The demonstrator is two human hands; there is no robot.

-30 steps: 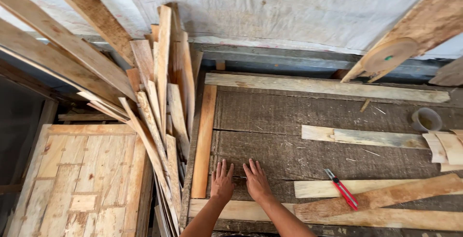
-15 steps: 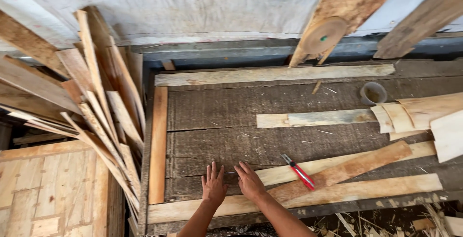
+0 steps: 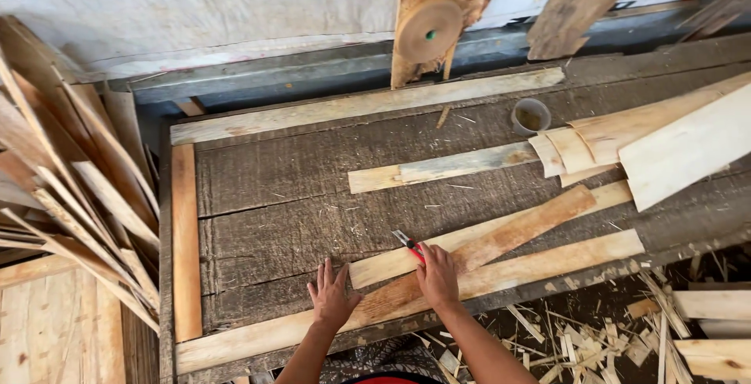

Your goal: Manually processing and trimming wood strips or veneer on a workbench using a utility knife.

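My left hand [image 3: 332,298] lies flat with its fingers spread, on the dark wooden table [image 3: 282,212] and over the edge of a long pale plank [image 3: 547,263] that runs along the front edge. My right hand [image 3: 438,274] is to its right, fingers closed over a red-handled cutter [image 3: 407,243] whose tip sticks out past the knuckles. It rests on a reddish-brown plank [image 3: 516,231] that crosses another pale plank.
A pale strip [image 3: 438,166] lies mid-table, and thin veneer sheets [image 3: 649,138] are stacked at the right beside a small round ring [image 3: 530,116]. Loose slats [image 3: 70,188] lean in a pile at the left. Wood scraps [image 3: 610,333] litter the floor at front right.
The view has swung left to right across the table. My right hand has moved right onto the red-handled cutter, which lay free before. My left hand stays flat.
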